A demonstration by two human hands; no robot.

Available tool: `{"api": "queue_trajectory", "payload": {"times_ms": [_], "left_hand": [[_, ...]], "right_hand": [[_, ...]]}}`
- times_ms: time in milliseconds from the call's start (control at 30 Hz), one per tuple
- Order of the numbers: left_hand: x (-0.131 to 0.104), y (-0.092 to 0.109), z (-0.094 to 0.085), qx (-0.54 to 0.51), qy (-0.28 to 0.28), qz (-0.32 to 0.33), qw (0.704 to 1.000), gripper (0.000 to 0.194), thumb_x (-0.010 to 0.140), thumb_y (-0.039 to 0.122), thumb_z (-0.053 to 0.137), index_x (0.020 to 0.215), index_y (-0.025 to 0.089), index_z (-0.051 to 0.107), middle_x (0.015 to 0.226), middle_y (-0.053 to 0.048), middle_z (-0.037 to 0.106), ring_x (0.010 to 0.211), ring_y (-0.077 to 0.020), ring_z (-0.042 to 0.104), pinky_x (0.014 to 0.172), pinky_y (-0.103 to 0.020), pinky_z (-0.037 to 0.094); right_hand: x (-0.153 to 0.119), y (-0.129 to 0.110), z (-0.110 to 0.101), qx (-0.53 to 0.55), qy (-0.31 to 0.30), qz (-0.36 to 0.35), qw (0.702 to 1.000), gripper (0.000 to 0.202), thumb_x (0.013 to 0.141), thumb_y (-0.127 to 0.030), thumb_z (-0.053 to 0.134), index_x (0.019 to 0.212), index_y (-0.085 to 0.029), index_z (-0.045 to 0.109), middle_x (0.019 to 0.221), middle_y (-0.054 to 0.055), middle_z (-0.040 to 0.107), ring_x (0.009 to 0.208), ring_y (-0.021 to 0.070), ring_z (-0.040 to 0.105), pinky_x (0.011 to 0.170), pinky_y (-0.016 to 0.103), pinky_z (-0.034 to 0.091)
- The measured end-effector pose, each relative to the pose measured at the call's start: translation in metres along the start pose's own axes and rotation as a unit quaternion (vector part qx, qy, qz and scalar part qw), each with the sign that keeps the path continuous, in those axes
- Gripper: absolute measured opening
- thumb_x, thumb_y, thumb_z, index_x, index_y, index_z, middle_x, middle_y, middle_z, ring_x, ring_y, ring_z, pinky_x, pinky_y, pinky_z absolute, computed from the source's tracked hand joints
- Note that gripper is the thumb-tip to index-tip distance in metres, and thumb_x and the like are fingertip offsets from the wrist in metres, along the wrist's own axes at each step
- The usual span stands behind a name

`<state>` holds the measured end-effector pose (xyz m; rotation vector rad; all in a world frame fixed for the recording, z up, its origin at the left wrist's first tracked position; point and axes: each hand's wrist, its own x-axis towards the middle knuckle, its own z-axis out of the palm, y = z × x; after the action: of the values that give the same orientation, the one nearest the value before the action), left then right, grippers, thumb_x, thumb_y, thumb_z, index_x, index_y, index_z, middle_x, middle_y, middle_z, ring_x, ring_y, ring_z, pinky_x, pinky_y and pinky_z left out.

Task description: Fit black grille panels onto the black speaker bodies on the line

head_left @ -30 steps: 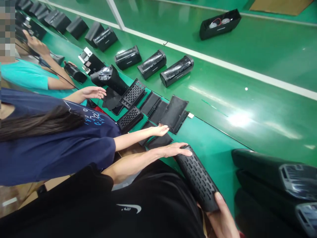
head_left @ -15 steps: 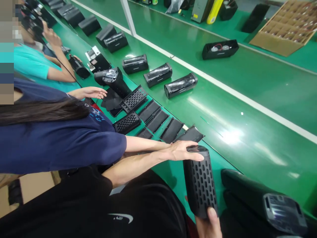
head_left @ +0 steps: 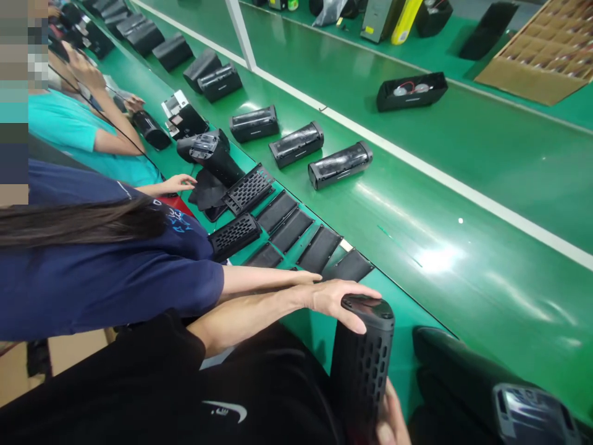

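Black casing (head_left: 365,361) under left hand (head_left: 331,298)

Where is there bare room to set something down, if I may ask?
The green surface between the white line and the dark cases at lower right looks mostly bare. Leftward, the near bench is crowded with black panels and perforated pieces.

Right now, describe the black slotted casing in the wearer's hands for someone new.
Find the glossy green surface with a white line, then the green worktop below it. At lower right, the wearer's left hand spans the top of a black, rounded, slotted casing, the right hand low on its side. Unlike the glossy-ended dark casing further right, it is held roughly upright.
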<state>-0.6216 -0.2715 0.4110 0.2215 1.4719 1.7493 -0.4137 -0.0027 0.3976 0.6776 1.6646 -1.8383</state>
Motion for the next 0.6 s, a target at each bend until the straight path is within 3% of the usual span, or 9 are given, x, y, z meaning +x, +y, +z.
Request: {"api": "queue_trajectory", "payload": {"times_ms": [100, 233, 400, 500, 600], "left_hand": [[0.01, 0.002, 0.005, 0.102, -0.031, -0.013, 0.994, 0.091, 0.069, 0.052, 0.09, 0.148, 0.023, 0.058, 0.149, -0.01, 0.059, 0.14, -0.0343, 0.055, 0.12, -0.048, 0.04], [0.022, 0.002, 0.008, 0.133, -0.078, 0.016, 0.988, 0.093, 0.068, 0.05, 0.09, 0.149, 0.02, 0.057, 0.148, -0.011, 0.058, 0.141, -0.0349, 0.053, 0.12, -0.047, 0.041], [0.017, 0.003, 0.009, 0.142, -0.09, 0.074, 0.983, 0.084, 0.072, 0.047, 0.086, 0.147, 0.021, 0.059, 0.145, -0.009, 0.061, 0.139, -0.0312, 0.055, 0.12, -0.042, 0.041], [0.016, 0.0, 0.015, 0.166, -0.083, 0.098, 0.978, 0.089, 0.069, 0.041, 0.086, 0.15, 0.021, 0.055, 0.147, -0.01, 0.06, 0.14, -0.03, 0.053, 0.123, -0.04, 0.038], [0.019, -0.009, 0.021, 0.194, -0.072, 0.107, 0.973, 0.095, 0.067, 0.041, 0.084, 0.153, 0.018, 0.052, 0.149, -0.012, 0.057, 0.14, -0.0305, 0.054, 0.122, -0.038, 0.039]], "right_hand": [[0.031, -0.029, 0.006, 0.015, 0.046, -0.034, 0.998, 0.075, 0.083, -0.069, 0.064, 0.152, -0.045, 0.049, 0.153, 0.003, 0.056, 0.147, 0.0355, 0.043, 0.119, 0.055, 0.034], [0.061, -0.057, 0.018, 0.023, 0.001, -0.056, 0.998, 0.076, 0.078, -0.061, 0.078, 0.146, -0.031, 0.059, 0.152, 0.01, 0.056, 0.142, 0.0374, 0.049, 0.116, 0.051, 0.04], [0.045, -0.074, 0.034, 0.085, 0.004, -0.047, 0.995, 0.072, 0.084, -0.051, 0.076, 0.15, -0.032, 0.054, 0.148, 0.01, 0.058, 0.137, 0.0348, 0.054, 0.113, 0.051, 0.042], [0.039, -0.081, 0.031, 0.081, -0.007, -0.041, 0.996, 0.075, 0.083, -0.056, 0.075, 0.15, -0.029, 0.054, 0.149, 0.011, 0.057, 0.138, 0.036, 0.051, 0.114, 0.051, 0.04], [0.048, -0.076, 0.026, 0.075, 0.024, -0.052, 0.996, 0.069, 0.082, -0.054, 0.077, 0.142, -0.025, 0.06, 0.138, 0.012, 0.063, 0.128, 0.0345, 0.058, 0.111, 0.049, 0.043]]}}
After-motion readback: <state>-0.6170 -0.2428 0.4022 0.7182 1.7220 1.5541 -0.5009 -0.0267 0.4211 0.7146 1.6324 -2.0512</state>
